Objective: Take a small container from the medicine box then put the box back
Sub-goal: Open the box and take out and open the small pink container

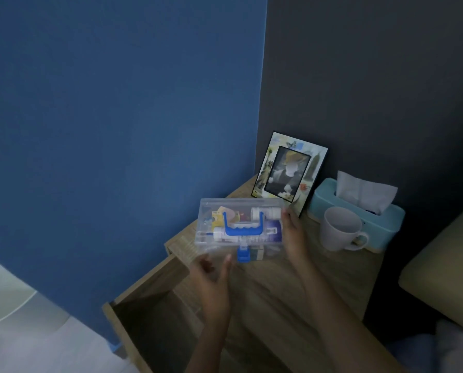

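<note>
The medicine box [208,211] is a clear plastic case with a blue handle [243,228] on its lid and a blue clasp at the front. Its lid is closed. It sits over the wooden nightstand [273,281], above the pulled-out drawer [149,319]. Inside show small white bottles [266,212] and coloured packets. My right hand [294,235] grips the box's right end. My left hand [214,275] is at the front left corner, fingers spread by the clasp; whether it touches the box I cannot tell.
A picture frame [289,170] leans against the dark wall at the back. A white mug [340,230] and a teal tissue box [359,211] stand to the right of the medicine box. A bed edge [445,259] lies at far right.
</note>
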